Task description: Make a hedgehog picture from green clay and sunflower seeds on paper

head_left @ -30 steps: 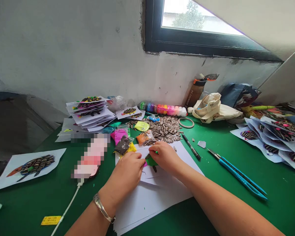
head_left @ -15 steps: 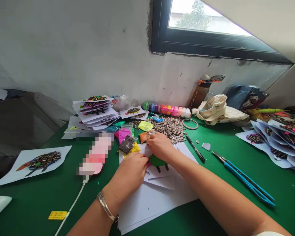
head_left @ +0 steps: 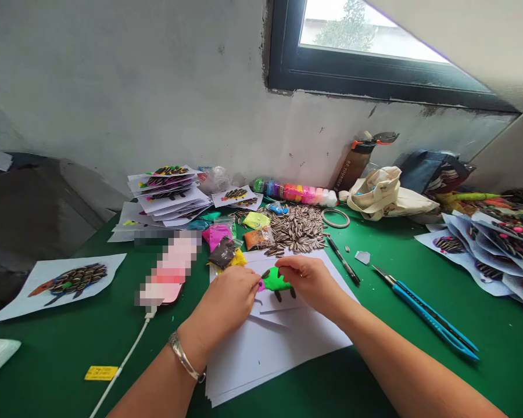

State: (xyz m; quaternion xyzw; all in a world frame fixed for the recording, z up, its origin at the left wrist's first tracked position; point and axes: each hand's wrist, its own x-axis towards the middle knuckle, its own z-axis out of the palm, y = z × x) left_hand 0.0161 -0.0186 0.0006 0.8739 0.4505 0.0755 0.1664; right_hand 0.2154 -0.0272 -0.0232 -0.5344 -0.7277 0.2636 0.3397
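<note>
A small animal of bright green clay with a pink head and dark seed legs lies on white paper. One dark seed sits on its back. My right hand is over the green body with thumb and forefinger pinched; a dark sunflower seed shows at the fingertips. At the pink head, my left hand has its fingers closed together, and what lies between them is hidden. Behind the paper spreads a heap of striped sunflower seeds.
Bags of orange clay, black clay and magenta clay lie left of the seeds. On the right are a pen, a blue utility knife and stacked seed pictures. A phone with a cable lies left.
My right hand has come back from beside the orange clay bag at the seed heap to the green clay body, now with a seed at its fingertips. My left hand stays by the pink head.
</note>
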